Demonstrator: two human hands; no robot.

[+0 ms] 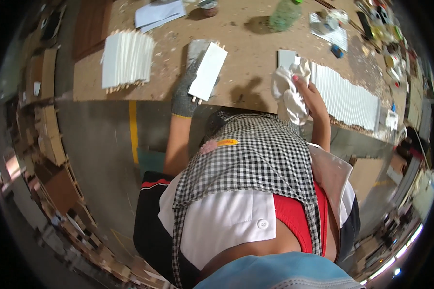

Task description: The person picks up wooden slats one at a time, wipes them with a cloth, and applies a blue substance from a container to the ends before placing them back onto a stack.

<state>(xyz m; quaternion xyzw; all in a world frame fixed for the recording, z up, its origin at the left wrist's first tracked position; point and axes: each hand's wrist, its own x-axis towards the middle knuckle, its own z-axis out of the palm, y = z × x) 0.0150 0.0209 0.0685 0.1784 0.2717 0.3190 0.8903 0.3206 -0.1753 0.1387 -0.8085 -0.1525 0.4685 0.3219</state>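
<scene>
My left hand (pixel 183 94), in a grey knitted glove, grips a white rectangular board (pixel 209 72) with small wooden dowels poking out at both ends. It holds the board tilted near the table's front edge. A flat greyish piece (pixel 196 50) lies behind that board. My bare right hand (pixel 315 100) is closed on a crumpled white cloth (pixel 288 90). The cloth partly covers a pale grey board (pixel 287 58) at the left end of a long row of white boards (pixel 347 94). On the left, another row of white boards (pixel 127 59) stands on edge, dowel ends showing.
The worn, paint-spotted table (pixel 236 48) carries a green plastic bottle (pixel 285 17), white paper sheets (pixel 160 14), a small jar (pixel 208 6) and a blue lump (pixel 337 51). Bottles and clutter crowd its right side. Cardboard boxes (pixel 48 135) stand to the left.
</scene>
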